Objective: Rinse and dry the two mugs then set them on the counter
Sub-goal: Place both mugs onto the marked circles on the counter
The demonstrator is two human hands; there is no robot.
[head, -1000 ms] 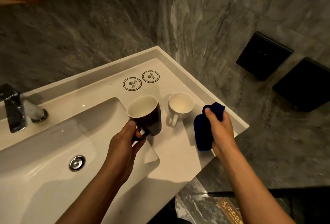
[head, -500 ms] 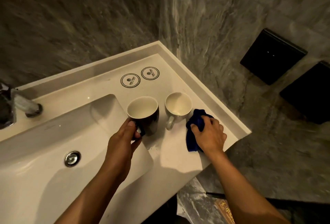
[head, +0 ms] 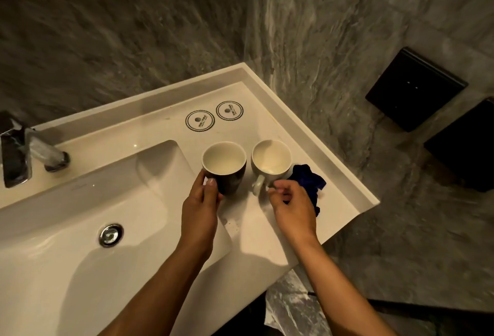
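A black mug (head: 230,180) with a white inside stands upright on the white counter (head: 267,228), just right of the basin. My left hand (head: 200,204) grips it at its near side, thumb on the wall; its handle is hidden by the hand. Right beside it stands a white mug (head: 271,160), its handle facing me. My right hand (head: 292,212) hovers by that handle with fingers loosely curled and nothing in them. A dark blue cloth (head: 311,179) lies crumpled on the counter behind this hand, against the white mug's right side.
The sink basin (head: 80,202) with its metal drain (head: 111,234) lies to the left, the chrome faucet (head: 16,156) at the far left. Two round printed coasters (head: 200,120) sit behind the mugs. Grey stone walls enclose the corner; black wall panels (head: 415,89) hang at the right.
My right hand has laid the blue cloth down on the counter, let it go and moved left to the white mug's handle. The black mug now rests on the counter in my left hand.
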